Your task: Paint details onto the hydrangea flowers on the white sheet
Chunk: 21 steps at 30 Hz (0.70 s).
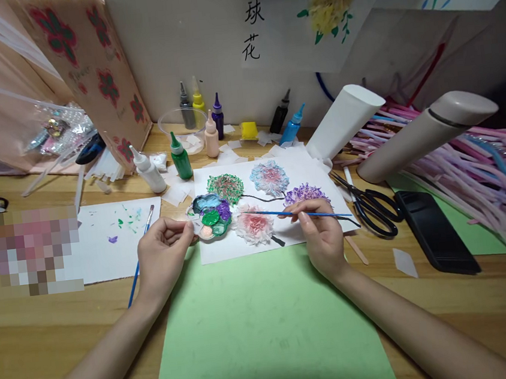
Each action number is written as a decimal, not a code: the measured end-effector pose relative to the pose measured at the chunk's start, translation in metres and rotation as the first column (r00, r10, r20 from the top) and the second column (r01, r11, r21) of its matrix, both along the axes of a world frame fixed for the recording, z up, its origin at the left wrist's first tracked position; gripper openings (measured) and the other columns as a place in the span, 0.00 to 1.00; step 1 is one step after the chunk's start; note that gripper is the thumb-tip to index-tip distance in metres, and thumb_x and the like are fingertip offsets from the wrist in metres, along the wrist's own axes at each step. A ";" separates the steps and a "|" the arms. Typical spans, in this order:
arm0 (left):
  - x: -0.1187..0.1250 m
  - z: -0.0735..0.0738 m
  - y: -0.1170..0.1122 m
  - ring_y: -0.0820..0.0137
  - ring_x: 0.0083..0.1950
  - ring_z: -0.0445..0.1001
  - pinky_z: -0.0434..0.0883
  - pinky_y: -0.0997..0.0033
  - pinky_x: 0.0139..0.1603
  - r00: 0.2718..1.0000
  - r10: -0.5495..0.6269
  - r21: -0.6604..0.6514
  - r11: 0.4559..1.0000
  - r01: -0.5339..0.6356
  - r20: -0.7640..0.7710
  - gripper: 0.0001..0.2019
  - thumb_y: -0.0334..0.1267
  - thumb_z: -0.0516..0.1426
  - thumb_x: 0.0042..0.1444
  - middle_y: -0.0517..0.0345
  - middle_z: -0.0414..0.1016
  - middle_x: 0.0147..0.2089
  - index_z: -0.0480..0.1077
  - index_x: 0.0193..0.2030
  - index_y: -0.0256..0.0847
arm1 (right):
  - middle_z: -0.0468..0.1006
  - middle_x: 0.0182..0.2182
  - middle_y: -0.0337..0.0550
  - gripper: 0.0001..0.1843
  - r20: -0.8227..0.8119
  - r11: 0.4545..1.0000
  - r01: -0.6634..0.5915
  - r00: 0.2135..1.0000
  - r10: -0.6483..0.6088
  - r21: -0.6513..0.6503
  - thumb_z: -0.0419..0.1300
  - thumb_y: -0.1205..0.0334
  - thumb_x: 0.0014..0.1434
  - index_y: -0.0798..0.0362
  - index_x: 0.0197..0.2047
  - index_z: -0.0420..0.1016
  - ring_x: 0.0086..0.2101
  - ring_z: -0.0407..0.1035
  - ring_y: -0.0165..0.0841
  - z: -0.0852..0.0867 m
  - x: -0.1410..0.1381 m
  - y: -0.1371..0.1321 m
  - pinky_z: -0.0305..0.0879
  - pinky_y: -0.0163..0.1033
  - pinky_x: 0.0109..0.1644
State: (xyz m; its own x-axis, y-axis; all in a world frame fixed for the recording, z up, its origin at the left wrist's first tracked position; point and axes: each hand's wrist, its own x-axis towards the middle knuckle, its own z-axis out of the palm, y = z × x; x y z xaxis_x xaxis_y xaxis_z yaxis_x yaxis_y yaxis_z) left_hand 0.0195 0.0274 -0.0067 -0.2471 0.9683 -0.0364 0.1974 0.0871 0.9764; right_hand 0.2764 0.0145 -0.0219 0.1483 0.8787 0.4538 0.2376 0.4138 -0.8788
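Observation:
My left hand [162, 250] is closed on the near edge of a small paint palette [210, 216] holding green, purple, blue and peach paint. My right hand [318, 231] pinches a thin blue paintbrush [282, 213] whose tip points left, over a pink paper flower [253, 225]. The flower sits on a white sheet [309, 168] along with a green, a pale blue-pink and a purple paper flower. A light green sheet [267, 326] lies in front of me between my forearms.
Several paint bottles [181, 156] stand at the back beside a clear bowl [181, 121]. A second brush [142, 249] lies on a paint-dabbed white paper [105, 247]. Black scissors [367, 204], a black phone [436, 230], a lamp [427, 129] and pink straws [481, 171] lie at the right.

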 end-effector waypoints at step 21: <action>0.002 0.002 0.001 0.71 0.28 0.78 0.74 0.77 0.31 1.000 0.012 -0.005 1.000 -0.012 0.027 0.11 0.42 0.64 0.46 0.59 0.76 0.26 0.69 0.28 0.37 | 0.76 0.33 0.41 0.09 0.303 0.970 -0.026 0.952 -0.050 0.242 0.50 0.69 0.61 0.48 0.40 0.69 0.36 0.70 0.37 0.002 -0.001 -0.006 0.64 0.46 0.42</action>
State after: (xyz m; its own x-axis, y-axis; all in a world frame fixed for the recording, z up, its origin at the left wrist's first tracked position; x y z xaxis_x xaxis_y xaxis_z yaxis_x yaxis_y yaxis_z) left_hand 0.0213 0.0279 -0.0052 -0.2575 0.9651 -0.0480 0.1699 0.0942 0.9809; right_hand 0.2751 0.0086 -0.0203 -0.0206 0.7368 0.6757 0.4842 0.5987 -0.6381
